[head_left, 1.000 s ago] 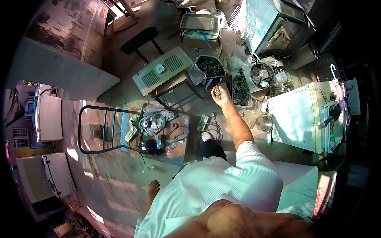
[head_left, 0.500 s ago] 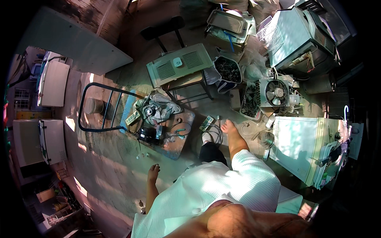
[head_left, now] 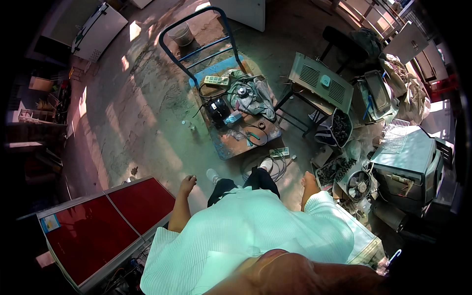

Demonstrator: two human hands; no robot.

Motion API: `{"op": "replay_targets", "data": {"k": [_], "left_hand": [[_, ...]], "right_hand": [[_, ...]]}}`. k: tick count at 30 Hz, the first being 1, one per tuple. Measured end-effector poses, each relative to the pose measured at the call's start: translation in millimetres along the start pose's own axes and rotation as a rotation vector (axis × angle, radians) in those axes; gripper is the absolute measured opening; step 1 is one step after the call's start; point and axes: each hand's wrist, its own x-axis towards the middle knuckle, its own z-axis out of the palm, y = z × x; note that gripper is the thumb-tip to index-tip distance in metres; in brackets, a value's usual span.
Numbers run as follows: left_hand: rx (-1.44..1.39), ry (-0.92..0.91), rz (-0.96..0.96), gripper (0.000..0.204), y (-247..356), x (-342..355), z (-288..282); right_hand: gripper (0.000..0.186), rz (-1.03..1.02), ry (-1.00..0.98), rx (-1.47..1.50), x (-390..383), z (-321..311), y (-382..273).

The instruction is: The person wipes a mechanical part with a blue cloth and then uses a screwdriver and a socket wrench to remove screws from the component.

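Note:
My left hand (head_left: pixel 188 184) hangs low at my left side, its fingers loosely curled together with nothing visible in them. My right hand (head_left: pixel 309 180) hangs at my right side, also curled and seemingly bare. Neither hand touches anything. Ahead stands a platform trolley (head_left: pixel 223 146) with a blue edge and dark tube handle. On it are a black compressor (head_left: pixel 216 109), a grey cloth (head_left: pixel 260 96), a power strip (head_left: pixel 216 80) and green-handled pliers (head_left: pixel 253 136). By my feet lie a second power strip (head_left: pixel 279 152) and a coiled grey cable (head_left: pixel 281 172).
A dark red panelled cabinet (head_left: pixel 73 241) stands close on my left. To the right are a stool with a vented panel (head_left: pixel 309 74), a bag of scrap (head_left: pixel 340 127), a fan unit (head_left: pixel 359 185) and a grey box-shaped appliance (head_left: pixel 405 152). A bucket (head_left: pixel 181 34) sits behind the trolley handle.
My view has turned left, so the trolley and scrap appear further right and the red cabinet has come in. My right arm has lowered toward my side. Both feet now show.

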Motion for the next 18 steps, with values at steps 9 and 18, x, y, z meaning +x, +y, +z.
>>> {"op": "replay_targets", "data": {"k": [9,18], "left_hand": [[-0.345,-0.180,-0.361,0.053,-194,23,-94],[-0.679,0.252,-0.307,0.038,-304,102,-287]], "right_hand": [[0.023,-0.238,-0.157,-0.287,-153,150,6],[0.047,-0.199,-0.278,-0.737,-305,325,56]]}}
